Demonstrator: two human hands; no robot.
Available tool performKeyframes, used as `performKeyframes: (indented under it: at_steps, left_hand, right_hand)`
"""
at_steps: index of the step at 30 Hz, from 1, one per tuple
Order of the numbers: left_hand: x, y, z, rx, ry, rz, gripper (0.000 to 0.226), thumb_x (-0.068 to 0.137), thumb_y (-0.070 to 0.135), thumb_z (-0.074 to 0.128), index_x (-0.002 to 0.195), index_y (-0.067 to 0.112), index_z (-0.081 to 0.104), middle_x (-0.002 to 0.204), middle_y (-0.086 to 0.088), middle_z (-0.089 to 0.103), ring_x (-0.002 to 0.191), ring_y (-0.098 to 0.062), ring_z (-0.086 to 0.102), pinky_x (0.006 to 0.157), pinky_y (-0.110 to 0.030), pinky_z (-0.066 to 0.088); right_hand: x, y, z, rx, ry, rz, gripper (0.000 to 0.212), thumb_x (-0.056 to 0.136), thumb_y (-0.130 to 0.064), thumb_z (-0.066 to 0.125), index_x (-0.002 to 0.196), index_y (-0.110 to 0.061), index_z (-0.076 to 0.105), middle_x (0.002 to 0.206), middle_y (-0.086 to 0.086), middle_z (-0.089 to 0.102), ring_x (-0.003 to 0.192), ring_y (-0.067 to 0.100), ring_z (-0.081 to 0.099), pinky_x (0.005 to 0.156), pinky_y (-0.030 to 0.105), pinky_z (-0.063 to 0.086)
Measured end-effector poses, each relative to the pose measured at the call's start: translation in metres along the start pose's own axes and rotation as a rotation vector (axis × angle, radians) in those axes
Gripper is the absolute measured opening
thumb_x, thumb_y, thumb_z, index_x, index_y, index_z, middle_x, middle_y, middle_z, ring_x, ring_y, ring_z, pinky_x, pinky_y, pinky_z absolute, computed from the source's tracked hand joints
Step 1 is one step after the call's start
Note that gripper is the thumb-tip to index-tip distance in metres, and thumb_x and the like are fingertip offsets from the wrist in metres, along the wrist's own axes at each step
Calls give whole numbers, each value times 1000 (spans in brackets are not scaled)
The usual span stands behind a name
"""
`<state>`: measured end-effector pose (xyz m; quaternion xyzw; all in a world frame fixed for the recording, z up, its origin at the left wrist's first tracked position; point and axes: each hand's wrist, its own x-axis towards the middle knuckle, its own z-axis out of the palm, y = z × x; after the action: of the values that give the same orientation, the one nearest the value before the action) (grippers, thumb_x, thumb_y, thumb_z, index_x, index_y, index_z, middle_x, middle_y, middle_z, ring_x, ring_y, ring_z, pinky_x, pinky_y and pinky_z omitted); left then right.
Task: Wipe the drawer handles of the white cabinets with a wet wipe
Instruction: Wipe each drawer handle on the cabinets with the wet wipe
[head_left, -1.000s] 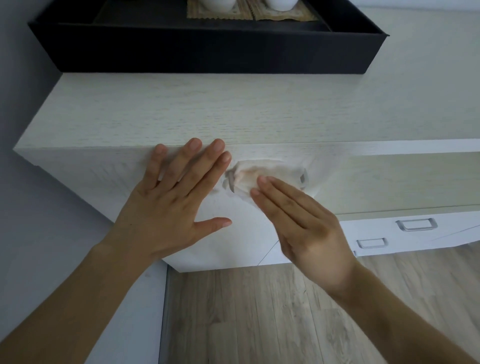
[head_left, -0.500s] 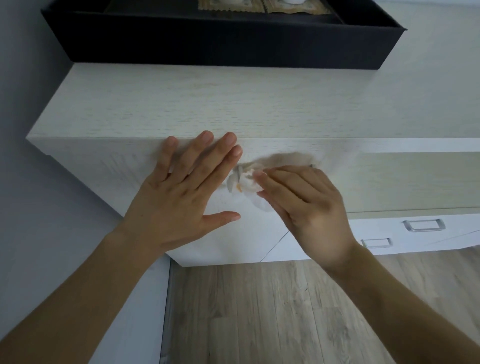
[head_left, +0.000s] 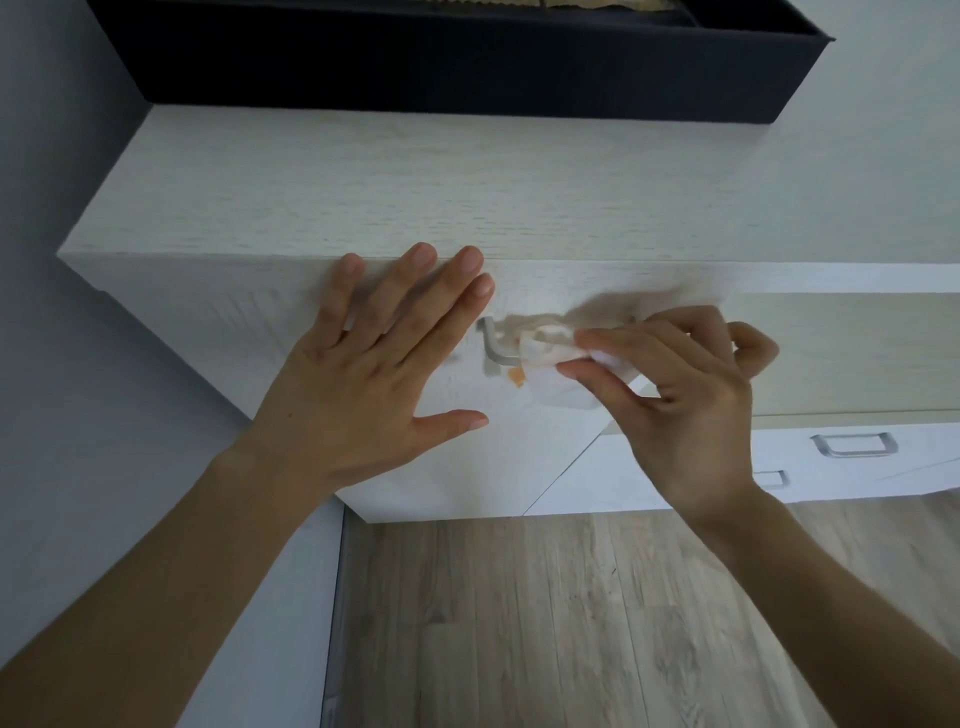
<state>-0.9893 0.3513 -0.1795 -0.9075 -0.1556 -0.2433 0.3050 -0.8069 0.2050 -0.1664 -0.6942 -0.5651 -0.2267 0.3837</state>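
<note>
A white cabinet (head_left: 363, 208) fills the upper view, seen from above. My left hand (head_left: 379, 358) lies flat with spread fingers on the top drawer front, left of a grey metal handle (head_left: 493, 345). My right hand (head_left: 675, 395) pinches a crumpled white wet wipe (head_left: 545, 353), which is wrapped over the handle's middle and right part. Only the handle's left end shows. A small orange mark (head_left: 517, 376) shows on or behind the wipe's lower edge.
A black tray (head_left: 467, 67) sits on the cabinet top at the back. Lower white drawers at the right carry two grey handles (head_left: 854, 446) (head_left: 774, 478). A grey wall (head_left: 52, 364) stands to the left; wooden floor (head_left: 571, 623) lies below.
My right hand has slid the wipe rightwards along the handle, uncovering the handle's left end. My left hand stays flat on the drawer front. The view has tilted slightly downward.
</note>
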Motion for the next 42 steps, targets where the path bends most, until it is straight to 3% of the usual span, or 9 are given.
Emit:
performKeyframes:
  at_steps: [4, 8, 13, 19, 25, 30, 35, 42]
  left_hand:
    - [1, 1, -1, -14, -7, -10, 93, 92, 72, 27, 153, 9, -1, 158, -2, -21, 145, -21, -18, 117, -46, -11]
    - [1, 1, -1, -2, -7, -2, 93, 91, 73, 26, 153, 8, -1, 158, -3, -21, 145, -21, -19, 116, -45, -11]
    - [1, 1, 0, -11, -7, -6, 93, 92, 72, 27, 153, 8, -1, 158, -4, -20, 145, -22, -18, 116, -46, -11]
    - [1, -1, 0, -32, -14, 4, 91, 92, 71, 26, 153, 9, 0, 159, -2, -19, 145, -20, -18, 116, -46, -10]
    - [0, -1, 1, -24, -9, 0, 91, 92, 72, 27, 153, 9, 1, 159, -2, -19, 145, -21, -18, 116, -45, -12]
    - [0, 0, 0, -21, -7, 0, 93, 92, 72, 27, 153, 8, 0, 158, -3, -20, 145, -21, -19, 116, -46, -12]
    - [0, -2, -1, -20, -7, 4, 91, 92, 72, 27, 153, 9, 2, 159, -2, -18, 145, -20, -17, 117, -44, -11]
    - [1, 0, 1, -18, 2, 4, 94, 91, 72, 29, 153, 8, 1, 159, -3, -17, 145, -21, -17, 116, -46, -11]
  right_hand:
    - [0, -10, 5, 59, -13, 62, 16, 81, -35, 69, 82, -20, 75, 78, -12, 70, 80, 11, 52, 79, 40, 27]
    - [-1, 0, -3, 48, -25, -2, 14, 84, -32, 68, 85, -21, 75, 81, -12, 71, 77, 13, 55, 79, 39, 27]
    - [2, -14, 12, 117, -25, -66, 14, 82, -23, 70, 86, -11, 75, 82, -5, 72, 79, 13, 51, 77, 26, 33]
    - [-1, -12, 12, 154, -11, -9, 15, 81, -22, 70, 87, -9, 74, 82, -3, 72, 80, 13, 52, 78, 23, 37]
    - [-4, -2, 2, 156, -9, 36, 17, 79, -24, 72, 88, -10, 74, 83, -3, 72, 82, 13, 53, 73, 30, 45]
    - [0, -20, 16, 182, -30, -29, 15, 78, -20, 76, 89, -10, 74, 83, -3, 72, 80, 14, 54, 76, 25, 40]
    - [-3, 0, 0, 136, -22, -20, 15, 81, -21, 71, 89, -9, 74, 86, -2, 73, 80, 17, 57, 76, 26, 42]
    - [4, -33, 24, 183, -20, -38, 9, 77, -16, 77, 80, -8, 74, 77, -1, 71, 73, 23, 60, 75, 27, 38]
